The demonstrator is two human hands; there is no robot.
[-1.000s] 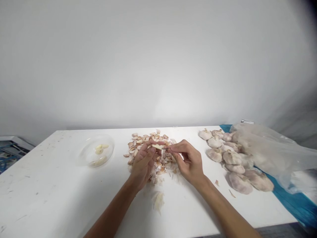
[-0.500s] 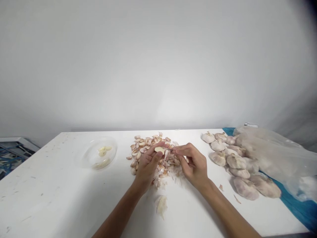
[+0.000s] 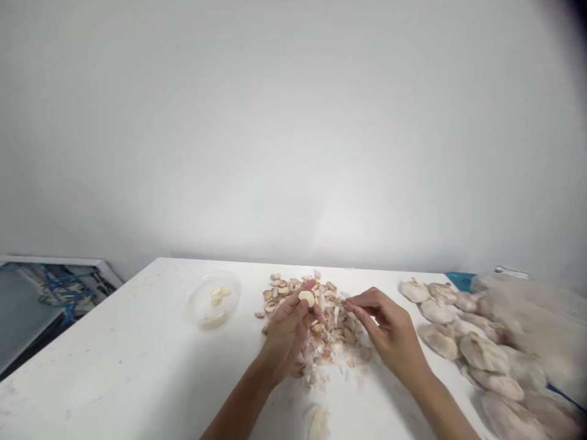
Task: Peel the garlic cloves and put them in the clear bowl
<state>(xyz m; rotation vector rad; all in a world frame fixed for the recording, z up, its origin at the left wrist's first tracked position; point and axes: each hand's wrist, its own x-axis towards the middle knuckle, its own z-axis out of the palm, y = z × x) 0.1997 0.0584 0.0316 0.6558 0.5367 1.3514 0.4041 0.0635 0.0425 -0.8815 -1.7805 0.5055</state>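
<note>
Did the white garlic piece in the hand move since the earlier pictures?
Yes. The peeled garlic clove, held in the left hand, has shifted left, closer to the clear bowl.

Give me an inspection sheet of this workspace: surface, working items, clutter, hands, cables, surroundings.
Surface: white table, scuffed and flecked with marks.
Things: peeled garlic clove; pile of garlic skins under the hands; garlic bulbs at right; clear bowl holding peeled cloves.
Clutter: loose skin near the table's front edge; plastic bag over the right-hand bulbs; blue sheet beyond them.
Hands: left hand holds the clove in its fingers; right hand is beside it, fingers near the clove.
Cables: nothing seen on the table; blue tangle off the left side, unclear whether cables.
Surroundings: white wall behind.
</note>
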